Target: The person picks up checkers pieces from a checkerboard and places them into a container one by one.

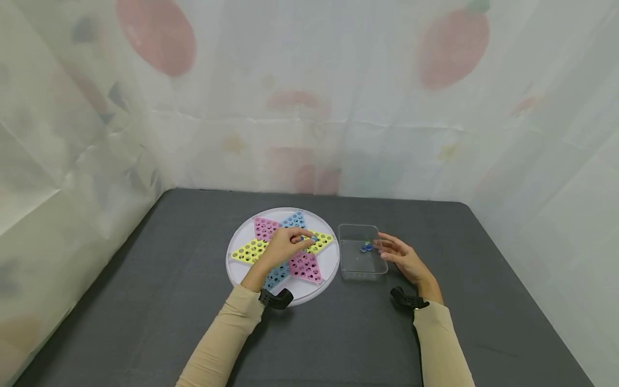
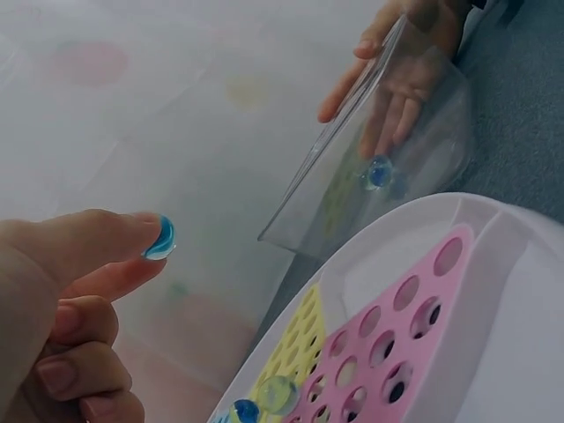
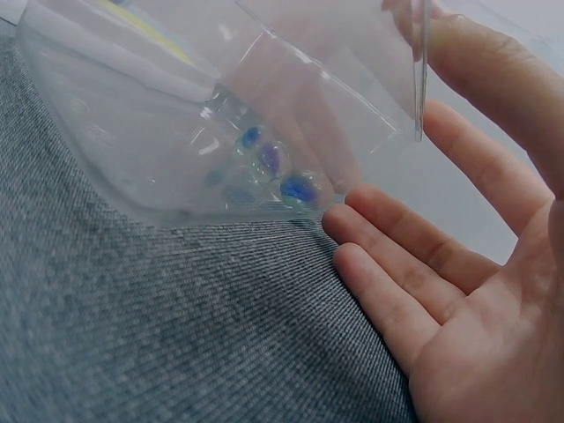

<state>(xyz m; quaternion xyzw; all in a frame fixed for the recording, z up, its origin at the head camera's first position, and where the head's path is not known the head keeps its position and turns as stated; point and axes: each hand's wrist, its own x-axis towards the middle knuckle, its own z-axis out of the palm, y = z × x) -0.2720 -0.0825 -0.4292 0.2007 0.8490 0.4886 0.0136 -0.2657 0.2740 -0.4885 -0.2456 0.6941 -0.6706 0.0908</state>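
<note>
In the head view my left hand [image 1: 285, 246] is over a round white Chinese checkers board [image 1: 234, 274]. Its thumb and index finger pinch a clear marble with a blue swirl [image 2: 161, 239], held above the board. Two more marbles [image 2: 279, 395] show at the board's holes in the left wrist view. To the board's right stands a clear plastic box [image 1: 364, 274] with several blue-swirled marbles [image 1: 366, 248] on its bottom. My right hand [image 1: 402, 259] is at the box's right side, fingers fairly straight, fingertips right at the wall and rim.
The board's star has pink [image 1: 306, 267], yellow [image 1: 249, 251] and blue [image 1: 276, 276] perforated sections. A dark grey cloth covers the table [image 1: 169, 301]. Pale printed curtains [image 1: 309, 80] hang behind the table and along both sides.
</note>
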